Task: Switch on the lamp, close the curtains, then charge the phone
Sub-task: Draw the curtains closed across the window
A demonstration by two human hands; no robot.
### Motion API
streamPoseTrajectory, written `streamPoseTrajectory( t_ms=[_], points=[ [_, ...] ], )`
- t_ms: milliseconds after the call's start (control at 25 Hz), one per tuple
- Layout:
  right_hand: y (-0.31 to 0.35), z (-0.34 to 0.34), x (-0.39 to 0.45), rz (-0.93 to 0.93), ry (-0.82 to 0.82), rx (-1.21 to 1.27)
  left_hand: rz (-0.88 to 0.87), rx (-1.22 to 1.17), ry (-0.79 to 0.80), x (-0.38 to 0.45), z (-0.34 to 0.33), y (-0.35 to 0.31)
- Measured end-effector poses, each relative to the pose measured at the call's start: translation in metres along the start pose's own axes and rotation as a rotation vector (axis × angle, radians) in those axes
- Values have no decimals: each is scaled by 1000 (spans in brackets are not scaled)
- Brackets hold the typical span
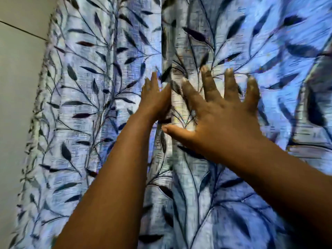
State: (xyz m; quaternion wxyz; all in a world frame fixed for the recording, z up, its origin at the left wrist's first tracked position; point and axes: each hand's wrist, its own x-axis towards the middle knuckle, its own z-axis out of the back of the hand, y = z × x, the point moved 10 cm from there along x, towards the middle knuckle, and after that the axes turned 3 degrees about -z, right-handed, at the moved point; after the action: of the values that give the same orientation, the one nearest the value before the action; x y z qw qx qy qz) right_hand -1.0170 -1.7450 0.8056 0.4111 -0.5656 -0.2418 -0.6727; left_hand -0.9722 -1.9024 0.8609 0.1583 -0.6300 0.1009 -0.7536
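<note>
A: Start at the right hand (221, 121). What is it doing?

B: It lies flat against the curtains (89, 105), fingers spread wide and pointing up, the thumb stretched toward the seam (161, 42) where the two panels meet. It grips nothing; the palm only presses the cloth.

A: And the left hand (156, 103)?

B: It sits right at that seam, edge-on, fingers straight and close together, pointing up. It looks slipped against the panel edge, but whether it pinches any cloth I cannot tell; blur hides the fingertips.

A: So where does the seam lie from each hand?

B: It runs straight up and down, top to bottom of the view. The left hand touches it; the right hand is just to the right of it, with only the thumb reaching it. The left is the nearer.

A: Are the curtains shut?

B: Above the hands the panels meet along the seam with no open gap that I can see. Daylight glows through the cloth on both sides. Left of the seam, past the left panel's outer edge, a plain wall (18, 87) shows.

A: What does the next move turn on?

B: My judgement: smoothing the overlap along that vertical line. Neither lamp nor phone is in view.
</note>
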Motion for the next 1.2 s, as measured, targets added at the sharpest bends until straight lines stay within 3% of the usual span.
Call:
streamPoseTrajectory(
  t_ms=[80,160,240,280,480,760,920,1000,1200],
  points=[
    [-6,-38,-7,-18,101,-15,66,224,-167,-1,16,31],
    [-9,-61,-11,-51,95,8,64,511,-448,-18,54,41],
    [-5,-69,-11,-77,61,57,56,568,-614,-29,81,51],
    [0,-74,-11,-76,58,52,92,541,-620,-31,87,63],
    [18,-92,-7,-117,64,53,210,225,-495,-23,77,122],
    [53,-120,2,-330,-28,183,-4,-222,-326,13,21,161],
    [79,-142,0,-444,-129,213,-115,-596,-22,20,-24,182],
    [86,-157,0,-489,-136,120,-160,-613,76,22,-39,190],
    [83,-179,-1,-533,-114,-153,-324,-354,88,6,-54,191]
  ],
)
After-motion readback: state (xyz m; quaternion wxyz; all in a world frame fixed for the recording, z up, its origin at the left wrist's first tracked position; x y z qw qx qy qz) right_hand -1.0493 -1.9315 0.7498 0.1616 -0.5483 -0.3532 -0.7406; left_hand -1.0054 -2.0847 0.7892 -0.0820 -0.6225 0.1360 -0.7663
